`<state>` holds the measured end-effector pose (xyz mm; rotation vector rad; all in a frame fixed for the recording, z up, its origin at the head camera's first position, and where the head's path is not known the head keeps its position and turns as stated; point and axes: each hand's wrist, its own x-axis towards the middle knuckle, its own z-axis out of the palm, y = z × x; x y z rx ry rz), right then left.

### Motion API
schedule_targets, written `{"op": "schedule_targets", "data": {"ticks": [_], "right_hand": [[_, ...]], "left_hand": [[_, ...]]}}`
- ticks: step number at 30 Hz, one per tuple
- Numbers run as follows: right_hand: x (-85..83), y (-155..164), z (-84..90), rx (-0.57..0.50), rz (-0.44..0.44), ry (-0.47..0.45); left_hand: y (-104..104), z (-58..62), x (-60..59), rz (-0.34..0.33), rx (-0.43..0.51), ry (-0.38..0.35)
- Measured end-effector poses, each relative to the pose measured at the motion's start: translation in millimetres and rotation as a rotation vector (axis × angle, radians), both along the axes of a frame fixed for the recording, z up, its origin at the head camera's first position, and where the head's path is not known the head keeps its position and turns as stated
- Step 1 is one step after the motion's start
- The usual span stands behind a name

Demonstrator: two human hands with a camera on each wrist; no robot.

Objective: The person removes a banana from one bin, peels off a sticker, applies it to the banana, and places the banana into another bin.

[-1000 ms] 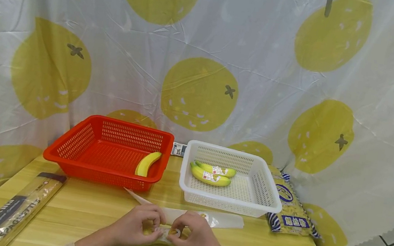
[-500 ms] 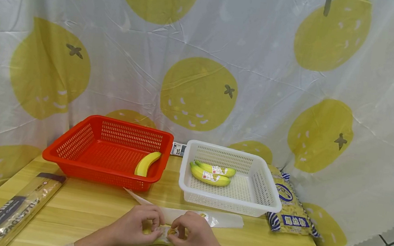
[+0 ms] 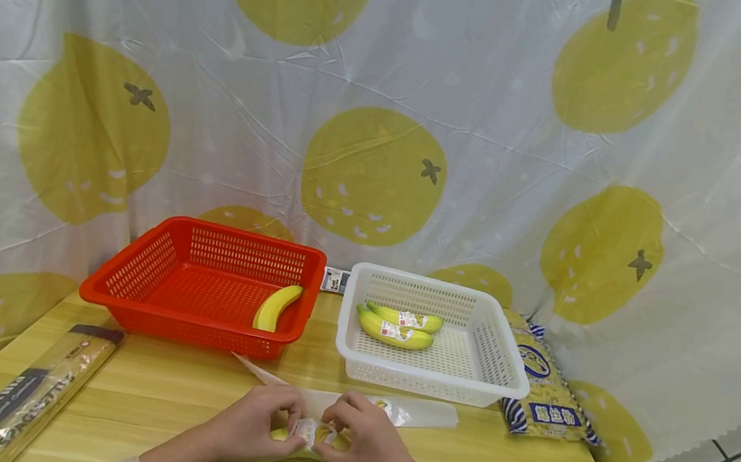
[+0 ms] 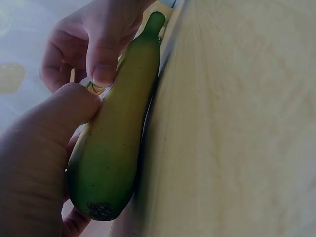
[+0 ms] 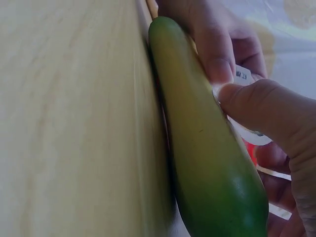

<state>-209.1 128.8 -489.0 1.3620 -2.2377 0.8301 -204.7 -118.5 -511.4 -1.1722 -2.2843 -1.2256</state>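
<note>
Four bananas counted: one in the red basket (image 3: 202,283), two labelled in the white basket (image 3: 434,333), one greenish banana (image 4: 116,148) on the table (image 3: 166,391), pinched together with a small sticker (image 3: 305,431) by left hand (image 3: 253,426) and right hand (image 3: 363,445). Wrist views alone show its green ends; the head view mostly hides it.

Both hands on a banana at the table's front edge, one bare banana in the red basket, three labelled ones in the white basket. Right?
Not quite: the head view shows two labelled bananas in the white basket, not three. The rest stands: both the left hand and right hand hold the banana, and one bare banana lies in the red basket.
</note>
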Motion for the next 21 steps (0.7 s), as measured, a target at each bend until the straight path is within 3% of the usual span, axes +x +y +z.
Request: {"op": "schedule_targets", "data": {"ticks": [4, 7, 15, 21], "right_hand": [[0.5, -0.8, 0.1, 0.018, -0.009, -0.007], [0.9, -1.5, 0.6, 0.041, -0.027, 0.036], [1.6, -2.2, 1.4, 0.054, -0.017, 0.057], [-0.4, -2.3, 0.9, 0.040, 0.004, 0.144]], "left_hand": [[-1.2, 0.1, 0.9, 0.016, -0.020, -0.096], [-1.7, 1.2, 1.7, 0.032, -0.030, -0.116], [-1.7, 3.6, 3.4, 0.025, -0.045, 0.123], [-2.2, 3.8, 1.0, -0.019, -0.023, 0.163]]}}
